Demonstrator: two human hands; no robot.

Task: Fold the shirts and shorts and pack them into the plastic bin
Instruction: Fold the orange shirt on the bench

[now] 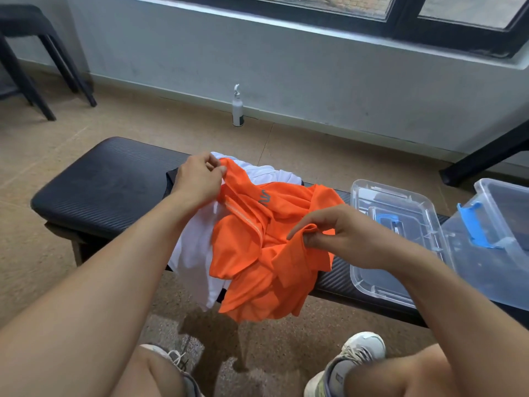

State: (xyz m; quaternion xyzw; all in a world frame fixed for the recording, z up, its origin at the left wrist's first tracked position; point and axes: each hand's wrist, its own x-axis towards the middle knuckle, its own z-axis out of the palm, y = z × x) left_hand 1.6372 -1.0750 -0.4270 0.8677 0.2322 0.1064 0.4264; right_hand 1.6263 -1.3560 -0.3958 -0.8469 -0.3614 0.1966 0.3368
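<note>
An orange shirt (257, 253) lies crumpled on a black padded bench (108, 181), hanging over its near edge. My left hand (197, 179) pinches the shirt's far upper edge. My right hand (343, 236) pinches a fold of the shirt at its right side. Under the orange shirt lies white clothing (194, 253), showing at the left and at the back. A clear plastic bin (498, 224) with a blue latch stands at the bench's right end. Its clear lid (395, 242) lies flat on the bench between the bin and the clothes.
A white spray bottle (238, 107) stands on the floor by the wall beyond the bench. A black chair (31, 53) stands at the far left, and a black table leg (486, 159) slants down at the far right. My shoes (352, 365) rest on the floor in front of the bench.
</note>
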